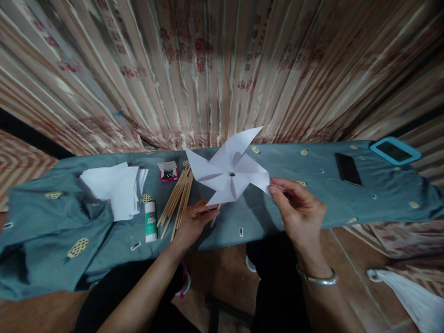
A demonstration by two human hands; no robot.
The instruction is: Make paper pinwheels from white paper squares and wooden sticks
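Observation:
A white paper pinwheel (239, 171) with a dark pin at its centre is held up above the table in front of me. My left hand (199, 219) is closed around its thin wooden stick (214, 219), just below the paper. Between thumb and fingertips, my right hand (298, 206) pinches the tip of the right-hand blade. Left of the pinwheel lie several loose wooden sticks (176, 199), partly behind my left hand. A small red box (169, 173) of metal pins stands open behind them. Beside the sticks is a green and white glue stick (150, 224).
White paper sheets (125, 187) are piled on the left of the cloth-covered table (263, 226). A black phone (348, 169) and a blue-framed screen device (395, 151) lie at the right. Patterned curtains (222, 69) hang close behind the table.

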